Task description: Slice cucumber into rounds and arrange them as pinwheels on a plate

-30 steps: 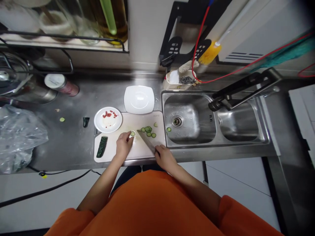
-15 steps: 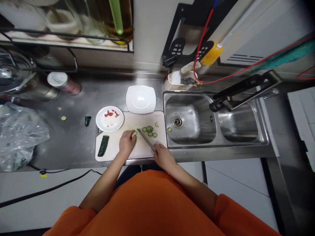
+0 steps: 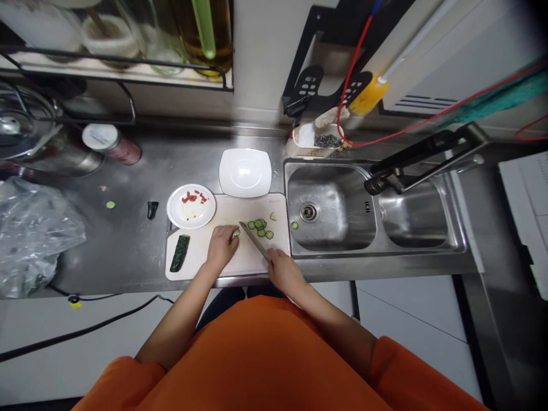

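Observation:
My left hand [image 3: 221,249] is closed round a piece of cucumber [image 3: 236,233], whose pale cut end shows at the fingertips. In my right hand [image 3: 284,269] is the handle of a knife [image 3: 254,241], its blade slanting up and left just right of that piece. Both hands are over the white cutting board [image 3: 231,265]. Several cucumber slices [image 3: 260,225] lie right of the blade. A longer dark green cucumber piece [image 3: 180,253] rests at the board's left end. The handle is mostly hidden by my fingers.
A round white plate [image 3: 172,214] with red bits overlaps the board's upper left. Behind the board sits a square white plate [image 3: 245,171]. The sink [image 3: 334,228] adjoins on the right. A cucumber end [image 3: 152,209] and a plastic bag [image 3: 38,240] lie to the left.
The knife tip and the cucumber piece in my left hand have shifted very slightly to the right. The slices and plates stay where they were.

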A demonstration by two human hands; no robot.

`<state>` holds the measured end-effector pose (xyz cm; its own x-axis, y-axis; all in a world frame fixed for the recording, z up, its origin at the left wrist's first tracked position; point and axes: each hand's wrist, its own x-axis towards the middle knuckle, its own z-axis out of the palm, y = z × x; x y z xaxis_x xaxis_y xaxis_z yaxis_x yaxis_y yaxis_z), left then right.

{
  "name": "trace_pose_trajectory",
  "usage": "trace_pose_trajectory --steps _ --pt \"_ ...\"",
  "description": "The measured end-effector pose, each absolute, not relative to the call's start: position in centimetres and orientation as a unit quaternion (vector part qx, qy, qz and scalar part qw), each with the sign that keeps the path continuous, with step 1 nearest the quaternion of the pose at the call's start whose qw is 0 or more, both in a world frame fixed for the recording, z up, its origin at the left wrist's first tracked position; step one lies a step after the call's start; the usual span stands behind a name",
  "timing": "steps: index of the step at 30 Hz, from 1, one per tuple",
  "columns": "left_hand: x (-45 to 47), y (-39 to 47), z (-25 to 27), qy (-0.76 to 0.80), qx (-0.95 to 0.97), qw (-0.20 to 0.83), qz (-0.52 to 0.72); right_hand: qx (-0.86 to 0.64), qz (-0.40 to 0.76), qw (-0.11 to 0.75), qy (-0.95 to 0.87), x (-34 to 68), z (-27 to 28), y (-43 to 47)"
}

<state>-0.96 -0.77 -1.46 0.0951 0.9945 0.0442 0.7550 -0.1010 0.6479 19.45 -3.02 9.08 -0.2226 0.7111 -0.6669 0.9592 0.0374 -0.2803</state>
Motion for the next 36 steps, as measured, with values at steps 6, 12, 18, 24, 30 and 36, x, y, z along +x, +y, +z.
trace_pose_trajectory --steps 6,12,18,24,30,36 --pt "-1.5 -1.2 -1.4 0.647 0.683 0.229 0.25 0.597 -0.37 0.194 0.685 18.6 8.4 -2.7" --pt "-1.1 -2.1 -2.1 0.698 0.64 0.182 0.263 0.585 -0.372 0.206 0.69 18.3 8.2 -2.3" --pt "-1.0 -2.1 -2.2 0.688 0.637 0.182 0.297 0.556 -0.335 0.23 0.725 18.0 9.7 -2.8" --pt "-0.9 -2.1 -2.2 0.69 0.627 0.188 0.309 0.546 -0.327 0.253 0.729 17.4 10.6 -3.3" --pt "-0.9 -2.1 -2.1 0.699 0.623 0.197 0.291 0.546 -0.333 0.255 0.725 17.4 10.5 -3.1" --pt "-0.9 -2.1 -2.1 0.704 0.62 0.207 0.278 0.548 -0.337 0.268 0.718 17.0 11.2 -2.7"
